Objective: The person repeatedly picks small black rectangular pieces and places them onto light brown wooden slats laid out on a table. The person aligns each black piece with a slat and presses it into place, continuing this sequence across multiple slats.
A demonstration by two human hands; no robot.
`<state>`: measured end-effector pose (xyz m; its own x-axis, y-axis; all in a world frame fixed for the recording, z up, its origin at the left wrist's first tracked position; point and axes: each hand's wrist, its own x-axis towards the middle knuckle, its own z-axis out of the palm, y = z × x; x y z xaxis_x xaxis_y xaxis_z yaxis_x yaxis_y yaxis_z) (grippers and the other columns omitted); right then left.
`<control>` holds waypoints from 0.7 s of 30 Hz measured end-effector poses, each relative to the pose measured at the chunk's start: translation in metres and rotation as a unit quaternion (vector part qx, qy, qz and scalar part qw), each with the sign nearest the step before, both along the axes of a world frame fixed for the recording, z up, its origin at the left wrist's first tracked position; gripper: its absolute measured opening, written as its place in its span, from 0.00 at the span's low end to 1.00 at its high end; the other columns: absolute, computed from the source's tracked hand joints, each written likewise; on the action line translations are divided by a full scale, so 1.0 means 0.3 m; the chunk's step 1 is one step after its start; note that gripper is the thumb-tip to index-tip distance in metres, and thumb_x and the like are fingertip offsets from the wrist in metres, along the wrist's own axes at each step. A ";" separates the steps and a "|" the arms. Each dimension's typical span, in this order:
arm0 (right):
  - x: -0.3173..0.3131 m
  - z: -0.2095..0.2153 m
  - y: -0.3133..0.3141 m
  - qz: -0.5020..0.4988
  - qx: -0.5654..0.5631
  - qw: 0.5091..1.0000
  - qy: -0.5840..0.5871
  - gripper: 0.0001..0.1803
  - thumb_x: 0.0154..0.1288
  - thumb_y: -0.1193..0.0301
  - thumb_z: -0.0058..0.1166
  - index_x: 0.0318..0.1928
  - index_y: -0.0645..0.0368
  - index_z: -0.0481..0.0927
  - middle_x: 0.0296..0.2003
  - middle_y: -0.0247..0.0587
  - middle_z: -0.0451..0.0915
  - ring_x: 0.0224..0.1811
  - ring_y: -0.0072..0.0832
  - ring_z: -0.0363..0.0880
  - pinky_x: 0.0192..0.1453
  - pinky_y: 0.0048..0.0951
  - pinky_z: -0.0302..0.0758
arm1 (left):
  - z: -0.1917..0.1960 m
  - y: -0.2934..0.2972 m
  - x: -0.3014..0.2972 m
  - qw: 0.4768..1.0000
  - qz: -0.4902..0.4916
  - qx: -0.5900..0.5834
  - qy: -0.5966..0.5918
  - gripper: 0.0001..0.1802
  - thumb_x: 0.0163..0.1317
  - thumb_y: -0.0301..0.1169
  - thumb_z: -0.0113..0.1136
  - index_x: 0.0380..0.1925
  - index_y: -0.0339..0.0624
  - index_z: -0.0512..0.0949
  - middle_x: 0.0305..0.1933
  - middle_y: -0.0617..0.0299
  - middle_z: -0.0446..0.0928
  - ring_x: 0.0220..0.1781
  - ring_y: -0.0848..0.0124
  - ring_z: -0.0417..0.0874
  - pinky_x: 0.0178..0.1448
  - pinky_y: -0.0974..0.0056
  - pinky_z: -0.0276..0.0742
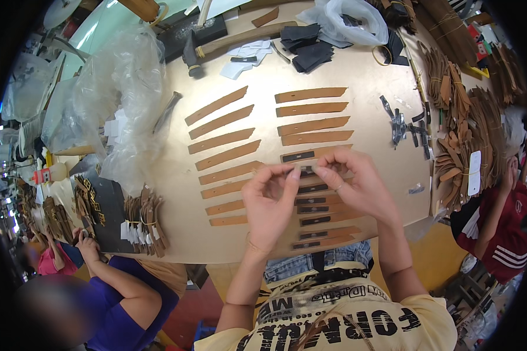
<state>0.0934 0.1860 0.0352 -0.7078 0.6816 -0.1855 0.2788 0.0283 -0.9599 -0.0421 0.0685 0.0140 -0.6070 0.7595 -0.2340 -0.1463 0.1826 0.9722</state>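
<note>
Both hands meet over the right-hand column of brown leather strips. My left hand is closed in a pinch on one end of a small dark strip. At its other end, the fingertips of my right hand are pinched together too. Just beyond my fingers lies a leather strip with a black patch on it. Several strips nearer to me carry similar black patches, while the farther ones are plain. Plain leather strips form a second column to the left.
A hammer, black pieces and white slips lie at the far side. Clear plastic bags stand left, black tape scraps right. Bundled leather strips line the right edge. Co-workers sit on both sides.
</note>
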 end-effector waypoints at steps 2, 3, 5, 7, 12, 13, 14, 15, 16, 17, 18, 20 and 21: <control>-0.026 -0.009 0.013 -0.012 0.048 0.998 -0.029 0.08 0.67 0.73 0.60 0.38 0.67 0.80 0.29 0.38 0.81 0.31 0.23 0.77 0.37 0.26 0.74 | -0.009 0.030 -0.027 0.984 -0.001 -0.007 0.180 0.05 0.59 0.22 0.69 0.35 0.36 0.84 0.36 0.63 0.79 0.36 0.77 0.77 0.39 0.72 0.72; -0.038 -0.014 0.024 -0.017 0.074 0.996 -0.041 0.08 0.67 0.72 0.60 0.37 0.67 0.80 0.29 0.39 0.81 0.30 0.24 0.76 0.38 0.28 0.75 | -0.014 0.051 -0.027 0.989 0.035 -0.001 0.141 0.04 0.56 0.24 0.70 0.32 0.41 0.85 0.36 0.63 0.76 0.37 0.72 0.76 0.44 0.66 0.69; -0.060 -0.023 0.045 -0.021 0.104 0.992 -0.073 0.08 0.66 0.73 0.60 0.37 0.68 0.80 0.29 0.41 0.81 0.31 0.27 0.77 0.38 0.29 0.76 | -0.024 0.082 -0.041 0.971 0.039 -0.028 0.234 0.04 0.56 0.28 0.71 0.31 0.44 0.86 0.37 0.65 0.75 0.39 0.69 0.75 0.47 0.62 0.66; -0.078 -0.033 0.061 -0.026 0.123 0.986 -0.105 0.08 0.66 0.74 0.60 0.37 0.68 0.80 0.28 0.42 0.81 0.30 0.28 0.78 0.37 0.30 0.76 | -0.033 0.106 -0.050 0.943 0.041 -0.075 0.323 0.04 0.55 0.32 0.71 0.29 0.47 0.86 0.37 0.66 0.73 0.42 0.66 0.73 0.50 0.59 0.62; -0.108 -0.064 0.072 -0.037 0.146 0.976 -0.156 0.07 0.64 0.76 0.61 0.36 0.69 0.80 0.26 0.39 0.80 0.27 0.25 0.76 0.33 0.27 0.75 | -0.063 0.137 -0.049 0.896 0.038 -0.163 0.411 0.05 0.53 0.37 0.73 0.25 0.53 0.85 0.37 0.69 0.71 0.46 0.64 0.70 0.53 0.55 0.57; -0.111 -0.068 0.074 -0.042 0.138 0.978 -0.150 0.06 0.64 0.76 0.61 0.36 0.68 0.80 0.25 0.39 0.80 0.26 0.24 0.76 0.32 0.26 0.75 | -0.067 0.139 -0.049 0.894 0.035 -0.169 0.413 0.05 0.53 0.37 0.73 0.25 0.53 0.85 0.37 0.69 0.71 0.46 0.64 0.71 0.53 0.55 0.57; -0.113 -0.070 0.077 -0.045 0.130 0.980 -0.147 0.06 0.64 0.76 0.61 0.36 0.68 0.80 0.25 0.39 0.79 0.26 0.23 0.76 0.31 0.26 0.74 | -0.069 0.138 -0.049 0.893 0.031 -0.177 0.412 0.05 0.53 0.37 0.73 0.25 0.53 0.85 0.37 0.69 0.71 0.46 0.64 0.71 0.54 0.55 0.57; -0.114 -0.072 0.079 -0.049 0.121 0.981 -0.144 0.06 0.64 0.76 0.61 0.36 0.68 0.81 0.25 0.38 0.79 0.25 0.22 0.75 0.30 0.25 0.74 | -0.071 0.137 -0.050 0.892 0.025 -0.185 0.411 0.05 0.52 0.37 0.73 0.25 0.53 0.85 0.37 0.69 0.71 0.46 0.64 0.71 0.54 0.55 0.56; -0.115 -0.073 0.083 -0.044 0.121 0.981 -0.148 0.06 0.63 0.76 0.61 0.36 0.68 0.81 0.24 0.38 0.79 0.24 0.22 0.75 0.30 0.24 0.73 | -0.073 0.138 -0.052 0.890 0.026 -0.185 0.417 0.05 0.52 0.37 0.73 0.25 0.54 0.85 0.37 0.69 0.71 0.46 0.64 0.70 0.54 0.55 0.56; -0.115 -0.072 0.087 -0.040 0.121 0.980 -0.153 0.05 0.63 0.76 0.61 0.36 0.68 0.81 0.24 0.37 0.79 0.23 0.21 0.74 0.29 0.24 0.73 | -0.075 0.138 -0.053 0.888 0.025 -0.183 0.421 0.05 0.52 0.37 0.73 0.25 0.54 0.85 0.37 0.69 0.71 0.46 0.64 0.70 0.54 0.55 0.56; -0.114 -0.071 0.091 -0.036 0.120 0.979 -0.158 0.05 0.63 0.77 0.61 0.36 0.68 0.81 0.23 0.37 0.78 0.23 0.20 0.74 0.28 0.23 0.72 | -0.075 0.139 -0.053 0.888 0.024 -0.182 0.422 0.05 0.52 0.37 0.73 0.25 0.54 0.85 0.37 0.70 0.71 0.46 0.64 0.70 0.54 0.55 0.56; -0.114 -0.068 0.097 -0.029 0.118 0.978 -0.169 0.05 0.62 0.77 0.61 0.35 0.67 0.81 0.22 0.36 0.78 0.22 0.20 0.74 0.27 0.23 0.72 | -0.074 0.139 -0.051 0.889 0.016 -0.192 0.415 0.05 0.52 0.37 0.73 0.25 0.54 0.85 0.37 0.70 0.71 0.46 0.65 0.70 0.54 0.56 0.55; -0.115 -0.066 0.099 -0.025 0.119 0.977 -0.175 0.05 0.62 0.77 0.61 0.35 0.67 0.81 0.22 0.36 0.78 0.21 0.20 0.73 0.27 0.24 0.72 | -0.073 0.139 -0.051 0.891 0.012 -0.197 0.409 0.05 0.52 0.37 0.74 0.25 0.54 0.85 0.37 0.70 0.71 0.46 0.65 0.70 0.54 0.56 0.55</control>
